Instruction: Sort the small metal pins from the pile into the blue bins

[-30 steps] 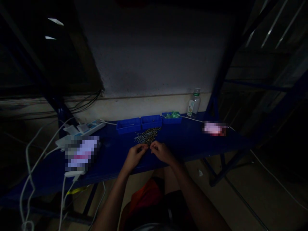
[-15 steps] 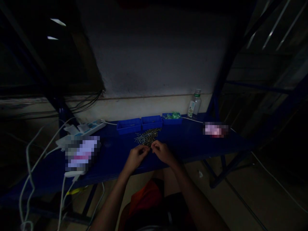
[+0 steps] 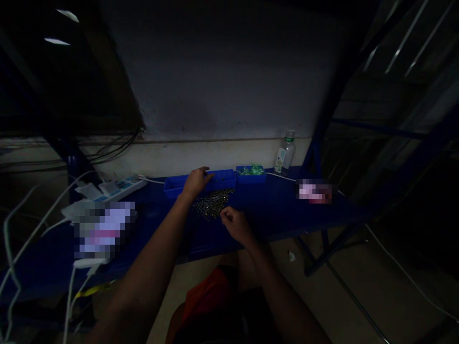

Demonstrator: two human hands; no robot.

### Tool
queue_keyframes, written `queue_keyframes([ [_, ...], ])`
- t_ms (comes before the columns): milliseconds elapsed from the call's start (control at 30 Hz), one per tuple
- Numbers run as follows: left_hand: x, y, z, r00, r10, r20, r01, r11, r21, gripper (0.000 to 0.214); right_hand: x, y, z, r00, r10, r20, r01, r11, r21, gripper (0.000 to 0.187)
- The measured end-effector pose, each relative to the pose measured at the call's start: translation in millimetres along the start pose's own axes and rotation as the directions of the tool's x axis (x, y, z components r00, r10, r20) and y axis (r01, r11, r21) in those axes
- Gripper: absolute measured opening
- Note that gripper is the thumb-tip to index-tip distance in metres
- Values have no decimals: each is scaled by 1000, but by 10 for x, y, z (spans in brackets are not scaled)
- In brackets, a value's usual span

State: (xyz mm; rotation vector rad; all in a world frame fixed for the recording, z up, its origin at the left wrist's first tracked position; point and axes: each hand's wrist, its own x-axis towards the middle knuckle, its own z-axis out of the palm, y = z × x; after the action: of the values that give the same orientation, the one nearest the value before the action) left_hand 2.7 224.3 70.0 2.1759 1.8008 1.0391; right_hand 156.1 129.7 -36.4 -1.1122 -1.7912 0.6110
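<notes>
Two hands: left hand (image 3: 198, 182), fingers parted, above the blue trays (image 3: 229, 181); right hand (image 3: 234, 223) curled beside the fastener pile (image 3: 212, 203) on the table (image 3: 278, 206), hold not discernible. Low left-hand withdrawal could brush the pile, scattering fasteners.

Heap (image 3: 211, 203) beside R hand (image 3: 232, 220): small metal pcs, shiny. Trays (image 3: 174, 193), under & rt of L hand (image 3: 195, 182): blue plastic, smooth, semi-gloss. Film (image 3: 256, 169) rt of L hand: thin plastic, crinkled, glossy. Bottle (image 3: 289, 154), well rt of L hand: clr plastic, glossy. Table (image 3: 276, 205) below hands: smooth, slt sheen. Wall (image 3: 222, 95) beyond L hand: matt. Strip (image 3: 124, 188), lft of L hand: wht plastic. Shorts (image 3: 206, 291), nearer body than R hand: cloth, matt.
</notes>
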Motion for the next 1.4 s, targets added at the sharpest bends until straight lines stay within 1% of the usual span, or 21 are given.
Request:
queue_keyframes([
  [67, -139, -135, -35, 1000, 11, 14, -12, 997, 74, 28, 0, 4, 6, 1000, 2, 8, -2, 1000, 0, 16],
  [133, -404, -285, -69, 998, 15, 68, -27, 985, 172, 29, 3, 12, 20, 1000, 14, 15, -14, 1000, 8, 17],
  [200, -728, -400, -85, 993, -35, 111, 9, 975, 223, 29, 6, 23, 36, 1000, 26, 11, -26, 1000, 15, 16],
  [267, -1030, -455, -64, 983, -110, 149, 71, 966, 247, 29, 10, 30, 47, 999, 30, 9, -31, 999, 18, 15],
  [300, -1149, -462, -39, 980, -147, 135, 109, 960, 257, 30, 11, 31, 50, 1000, 29, 8, -29, 999, 19, 15],
  [333, -1239, -458, -7, 979, -177, 98, 146, 955, 258, 31, 12, 30, 51, 1000, 26, 10, -26, 999, 20, 15],
  [367, -1300, -449, 29, 979, -191, 78, 165, 952, 259, 31, 13, 27, 49, 1000, 22, 11, -22, 1000, 21, 16],
  [433, -1340, -425, 98, 978, -203, 44, 183, 942, 281, 31, 11, 17, 41, 1000, 17, 12, -17, 1000, 17, 16],
  [533, -1292, -415, 162, 977, -203, 60, 174, 930, 323, 29, 6, -1, 26, 1000, 20, 19, -20, 1000, 2, 17],
  [600, -1265, -422, 170, 978, -197, 61, 166, 927, 335, 28, 2, -10, 21, 1000, 19, 20, -19, 1000, -9, 18],
  [700, -1285, -403, 141, 984, -177, 15, 161, 925, 345, 27, -6, -17, 20, 1000, 7, 22, -7, 1000, -17, 18],
  [800, -1350, -318, 92, 991, -123, -57, 134, 952, 274, 28, -14, -28, 22, 998, -19, 60, 20, 1000, -20, 16],
  [900, -1413, -224, 76, 993, -23, -119, 38, 992, 122, 28, -19, -47, 18, 990, -58, 128, 63, 997, -37, 14],
  [967, -1446, -196, 100, 996, -3, -94, 8, 999, 50, 27, -19, -59, 12, 988, -63, 143, 71, 996, -50, 14],
  [1100, -1492, -214, 178, 997, 29, 77, -27, 999, -36, 24, -25, -73, 2, 990, -56, 131, 63, 997, -47, 14],
  [1167, -1507, -226, 194, 991, 42, 130, -33, 997, -70, 22, -31, -72, 1, 987, -67, 149, 74, 996, -44, 13],
  [1300, -1524, -211, 166, 985, 37, 168, -12, 989, -145, 22, -37, -56, 15, 980, -93, 178, 101, 994, -37, 12],
  [1400, -1529, -180, 131, 982, 35, 185, 1, 982, -189, 25, -30, -38, 31, 983, -88, 160, 95, 995, -37, 12],
])
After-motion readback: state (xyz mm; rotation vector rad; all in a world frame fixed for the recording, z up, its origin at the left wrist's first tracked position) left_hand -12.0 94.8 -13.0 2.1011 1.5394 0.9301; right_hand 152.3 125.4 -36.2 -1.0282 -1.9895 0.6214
